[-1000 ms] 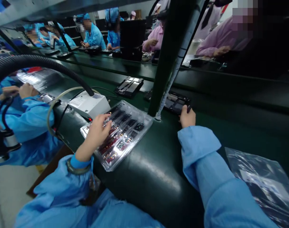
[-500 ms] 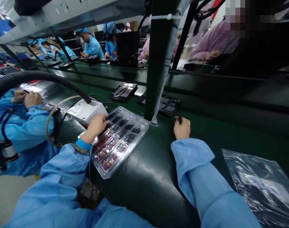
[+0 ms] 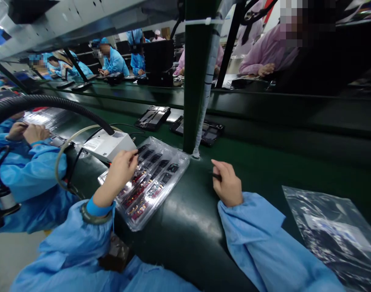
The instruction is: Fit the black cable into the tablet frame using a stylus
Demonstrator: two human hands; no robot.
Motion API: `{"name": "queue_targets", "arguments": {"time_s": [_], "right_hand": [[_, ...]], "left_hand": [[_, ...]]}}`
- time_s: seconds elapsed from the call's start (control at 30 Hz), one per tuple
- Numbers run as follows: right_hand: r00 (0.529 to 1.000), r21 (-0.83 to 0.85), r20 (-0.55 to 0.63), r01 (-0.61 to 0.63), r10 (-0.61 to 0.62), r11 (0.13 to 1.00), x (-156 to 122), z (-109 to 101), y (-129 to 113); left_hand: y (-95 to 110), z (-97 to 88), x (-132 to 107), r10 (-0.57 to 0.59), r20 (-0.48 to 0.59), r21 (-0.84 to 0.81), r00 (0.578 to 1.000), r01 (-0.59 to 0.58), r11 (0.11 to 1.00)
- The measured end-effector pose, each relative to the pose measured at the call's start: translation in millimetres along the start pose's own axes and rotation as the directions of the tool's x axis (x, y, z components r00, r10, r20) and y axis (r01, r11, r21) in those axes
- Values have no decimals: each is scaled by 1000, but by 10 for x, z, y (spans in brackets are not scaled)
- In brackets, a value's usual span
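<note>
Head view, looking down over both blue sleeves: the left hand (image 3: 120, 170) has its fingertips (image 3: 132, 155) pinched together over the far left part of the clear plastic tray (image 3: 170, 178), touching one of the small dark parts (image 3: 149, 154) seated in its rows; whether it has that part gripped I cannot tell, the fingers cover it. The right hand (image 3: 226, 184) lies to the right of the tray, well apart from it, fingers curled loosely around a thin dark piece (image 3: 216, 176) whose end shows at the thumb.

The tray's near corner overhangs the rounded front edge of the green bench (image 3: 191, 227). Between the tray and the right hand the bench top is bare. Just behind the tray's far right corner a green post (image 3: 193, 81) rises; just left of the tray sits a white box (image 3: 108, 144) with a black ribbed hose (image 3: 51, 101) running into it. Beyond the tray, two black fixtures (image 3: 153, 117) lie on the belt. Far right of the tray, a shiny plastic bag (image 3: 334, 231) lies flat. Left of the tray, a neighbour's hands (image 3: 29, 132) work; more people sit along the far line.
</note>
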State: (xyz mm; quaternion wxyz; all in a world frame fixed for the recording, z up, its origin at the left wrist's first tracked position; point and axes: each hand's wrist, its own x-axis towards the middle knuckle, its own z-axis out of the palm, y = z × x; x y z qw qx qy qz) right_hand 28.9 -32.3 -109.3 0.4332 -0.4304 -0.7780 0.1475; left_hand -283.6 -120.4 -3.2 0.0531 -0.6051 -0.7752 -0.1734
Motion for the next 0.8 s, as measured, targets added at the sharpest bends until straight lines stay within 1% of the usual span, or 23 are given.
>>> {"name": "queue_targets", "arguments": {"time_s": [0.03, 0.07, 0.1, 0.13, 0.17, 0.2, 0.23, 0.3, 0.33, 0.37, 0.43, 0.47, 0.5, 0.57, 0.63, 0.7, 0.73, 0.77, 0.8], "right_hand": [[999, 38, 40, 20, -21, 999, -69, -19, -88], [994, 83, 92, 44, -52, 996, -139, -38, -188], [985, 129, 150, 72, -91, 989, -206, -59, -293], [972, 176, 200, 85, -121, 981, -267, -84, -395], [961, 231, 244, 71, -128, 970, -320, -116, -483], [954, 294, 282, 19, -105, 956, -365, -154, -549], [946, 359, 319, -69, -53, 931, -401, -196, -590], [916, 459, 386, -295, 111, 838, -457, -280, -598], [890, 482, 411, -395, 196, 782, -479, -314, -574], [866, 486, 425, -465, 264, 740, -498, -339, -543], [836, 483, 421, -535, 352, 693, -528, -353, -483], [831, 476, 416, -545, 370, 690, -538, -346, -465], [831, 467, 410, -545, 376, 696, -544, -333, -455], [836, 437, 395, -535, 379, 723, -549, -305, -453], [829, 390, 409, -536, 380, 749, -556, -291, -448], [810, 350, 445, -549, 381, 759, -569, -281, -409], [807, 342, 448, -553, 386, 760, -575, -268, -372], [808, 345, 442, -555, 390, 757, -576, -249, -328], [810, 355, 450, -549, 376, 757, -572, -226, -283]], "left_hand": [[115, -24, -108, 26, 5, -116, 1000, -25, 993], [252, -34, -226, 54, 25, -246, 998, -46, 968], [409, -26, -349, 90, 69, -366, 994, -59, 929], [578, 1, -474, 136, 126, -476, 983, -61, 877], [752, 46, -596, 177, 183, -577, 967, -40, 816], [922, 108, -710, 216, 252, -661, 943, 5, 751], [1079, 185, -811, 251, 311, -722, 917, 56, 690], [1324, 362, -960, 259, 410, -787, 874, 196, 585], [1407, 454, -1004, 260, 452, -813, 853, 275, 513], [1463, 544, -1029, 263, 489, -829, 832, 348, 438], [1511, 705, -1036, 280, 536, -837, 796, 457, 302], [1515, 774, -1027, 288, 549, -834, 785, 489, 255], [1512, 834, -1017, 292, 556, -831, 779, 508, 227], [1501, 920, -1010, 279, 553, -833, 785, 512, 210], [1491, 973, -1036, 251, 528, -846, 811, 476, 240], [1472, 1034, -1079, 224, 478, -863, 849, 408, 297], [1456, 1079, -1093, 211, 441, -870, 873, 358, 339], [1434, 1133, -1096, 208, 423, -866, 882, 326, 380], [1410, 1191, -1088, 221, 433, -851, 874, 316, 419]]}}
